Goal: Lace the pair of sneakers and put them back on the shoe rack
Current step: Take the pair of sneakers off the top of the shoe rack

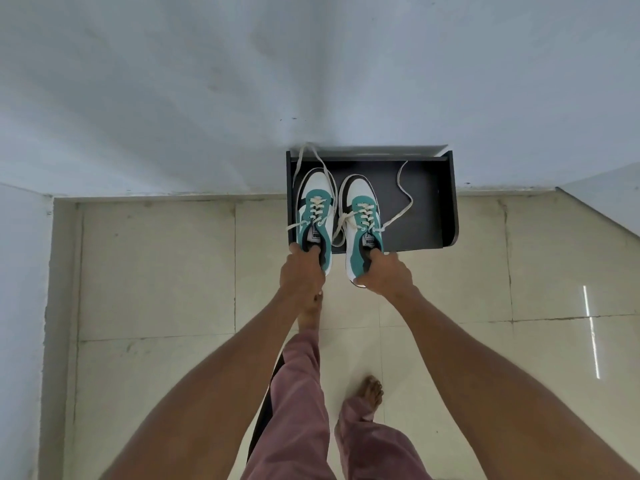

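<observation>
**Spotter:** At twelve o'clock from your hands sits the shoe rack [426, 202], a dark shelf against the wall [207, 81]. Your left hand [303, 271] is clamped on the heel collar of the left sneaker [316, 211], fingers tucked inside the opening. Your right hand [386, 273] is clamped the same way on the right sneaker [363, 220].

**Operator:** Which way do the shoes run?

**Spotter:** Both long axes run six to twelve, toes toward the wall, heels toward you. The toes are over the shelf's left half; the heels overhang its front edge, so the pair is only partly in. I can't tell whether the soles touch the board.

**Operator:** So what does the coming move turn on?

**Spotter:** I judge it's a straight push toward twelve along those axes. The left sneaker lies just beside the rack's nine o'clock side wall, so you have little room there; the open space lies toward three.

**Operator:** And the laces [403, 199]?

**Spotter:** Threaded through the eyelets but loose. One end trails to one o'clock across the bare shelf, another loops over the back edge at eleven. They could snag or hang off, I'd guess.
</observation>
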